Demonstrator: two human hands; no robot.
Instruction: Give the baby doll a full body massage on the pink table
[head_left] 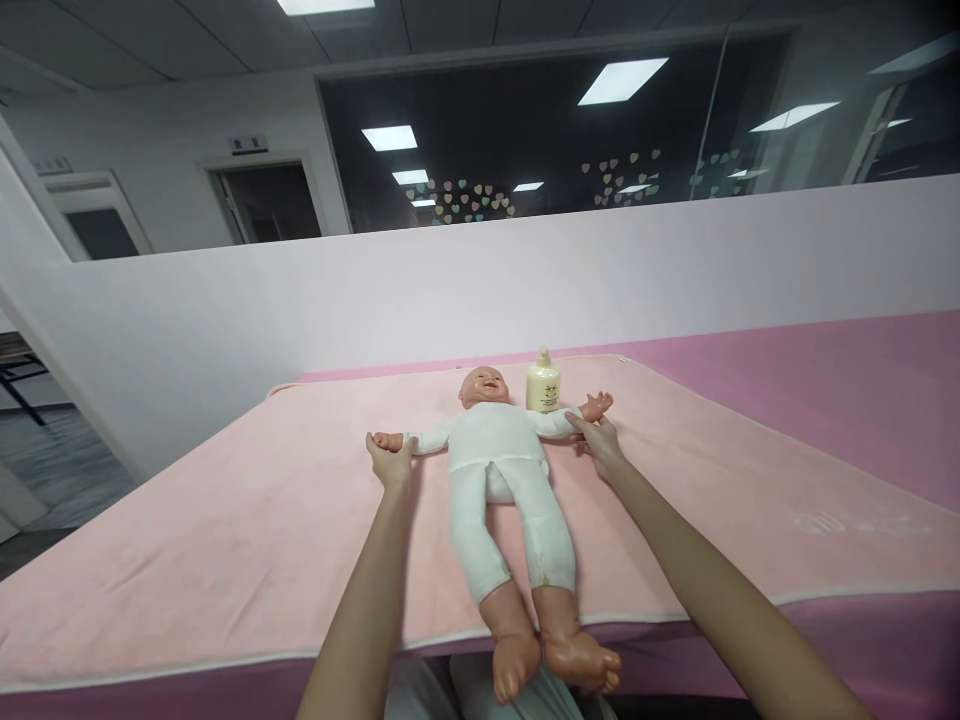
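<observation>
A baby doll point(499, 435) with a white cloth body lies on its back on a pink towel point(300, 530), head away from me and feet over the near edge. Its arms are stretched out to both sides. My left hand point(391, 462) is closed around the doll's hand and wrist on the left. On the other side, my right hand point(598, 445) grips the doll's forearm near the wrist, with thumb on top and fingers partly hidden beneath. Beside the doll's head stands a pale yellow bottle point(543, 385), upright.
The towel covers a pink padded surface point(847, 400), which shows along the right and near edges. A low white wall point(600, 270) runs behind it, with a dark window point(525, 130) above. At the far left, the floor point(67, 460) lies lower.
</observation>
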